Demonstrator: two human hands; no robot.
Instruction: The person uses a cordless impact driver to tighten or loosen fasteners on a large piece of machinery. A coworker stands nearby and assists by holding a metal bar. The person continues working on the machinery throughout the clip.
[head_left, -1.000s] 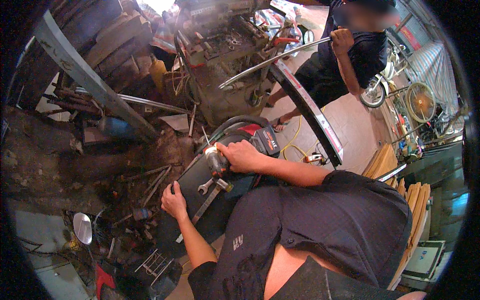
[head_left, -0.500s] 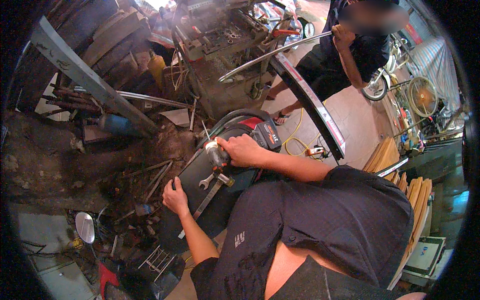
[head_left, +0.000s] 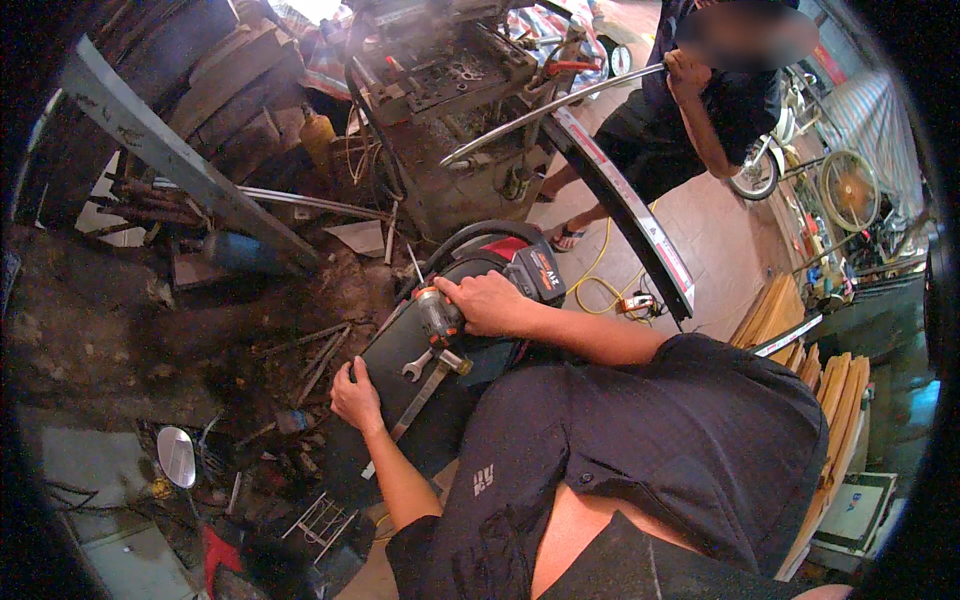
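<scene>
My right hand (head_left: 492,305) is closed around a cordless drill (head_left: 438,318) that lies across a black motorbike seat (head_left: 385,355); its battery (head_left: 536,272) sticks out beyond my wrist. A thin bit points toward the far left. My left hand (head_left: 356,397) rests at the seat's left edge, its fingers loosely apart and seemingly empty. Between my hands a silver open-end wrench (head_left: 415,368) and a hammer (head_left: 420,400) with a long flat metal handle lie on the seat.
A person (head_left: 690,110) stands at the far right, holding a curved metal tube (head_left: 550,115). A dark metal beam (head_left: 625,215) slants nearby. A cluttered workbench (head_left: 450,75) stands ahead. Wooden boards (head_left: 825,400) lean at right. A yellow cable (head_left: 590,290) crosses the floor. A mirror (head_left: 176,457) rises lower left.
The whole view has shifted slightly. My hands, the drill and the tools on the seat keep nearly the same places relative to each other.
</scene>
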